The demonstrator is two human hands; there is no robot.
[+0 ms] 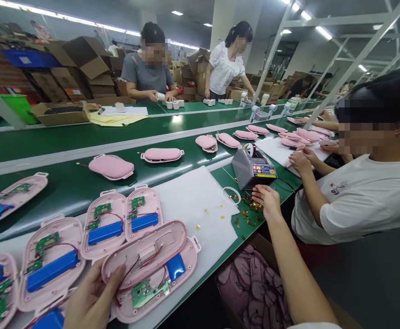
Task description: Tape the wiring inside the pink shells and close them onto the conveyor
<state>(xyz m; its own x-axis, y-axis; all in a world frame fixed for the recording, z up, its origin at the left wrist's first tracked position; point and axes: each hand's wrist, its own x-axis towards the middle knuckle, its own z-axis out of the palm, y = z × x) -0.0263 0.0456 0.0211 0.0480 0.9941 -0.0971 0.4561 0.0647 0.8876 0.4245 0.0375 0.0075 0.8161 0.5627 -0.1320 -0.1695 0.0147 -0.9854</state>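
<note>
My left hand [95, 292] grips a pink plastic shell half [148, 251] by its left end, with the thumb over the rim. Thin red and black wires run from this half. It is tilted above a matching pink housing [189, 256], which holds a green circuit board [150, 292] and a blue battery [176, 267]; part of that housing is hidden. On the right, my right hand [267, 201] reaches to the front of a grey tape dispenser [246, 171]. Its fingers look stretched and slightly apart, with nothing visible in them.
Open pink housings [52, 265] with blue batteries line the left. Small amber tape pieces [251, 205] and a white ring [231, 195] lie by the dispenser. Closed pink units [162, 154] sit on the green conveyor [172, 176]. A box of pink parts [251, 288] is below; a co-worker [364, 192] sits right.
</note>
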